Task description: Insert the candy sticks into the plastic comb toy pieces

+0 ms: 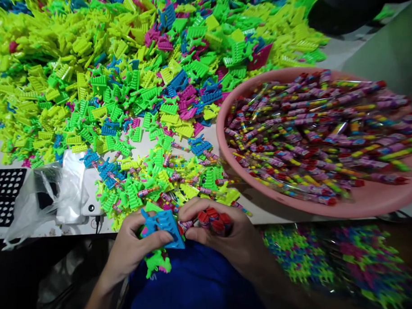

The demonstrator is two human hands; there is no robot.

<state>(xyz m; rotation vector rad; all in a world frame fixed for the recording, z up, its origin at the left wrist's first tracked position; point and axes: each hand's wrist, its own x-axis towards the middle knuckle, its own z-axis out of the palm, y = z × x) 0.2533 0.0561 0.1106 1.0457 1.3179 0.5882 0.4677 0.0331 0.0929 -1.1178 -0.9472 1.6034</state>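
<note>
- Left hand [136, 245]: at the near edge of the table, fingers curled and pinching a blue toy piece [163, 226], the thumb pressed across its ribbed face.
- Blue toy piece: a ribbed, comb-like plastic part, held between both hands just above the person's lap; a green toy piece [158, 262] hangs just below it, under the left palm.
- Right hand [225, 237]: just right of the left hand, fingertips touching the right edge of the blue toy piece; the remaining fingers are closed around a bundle of candy tubes [213, 219], whose red caps show above the knuckles.
- Small heap [166, 178]: mixed green, yellow and blue plastic pieces with some loose candy tubes among them, lying on the table just beyond the hands.
- Large heap [121, 63]: many more plastic pieces, mainly yellow and green with some blue and magenta, covering the far and left part of the table [212, 140].
- Pink basin [363, 207]: at right, tilted toward the viewer and filled with wrapped candy tubes.
- Clear plastic bag [41, 196]: crumpled at the near left, partly over a white device [89, 199] and beside a black perforated tray [4, 193].
- Blue cloth [197, 281]: across the lap, beneath the hands.
</note>
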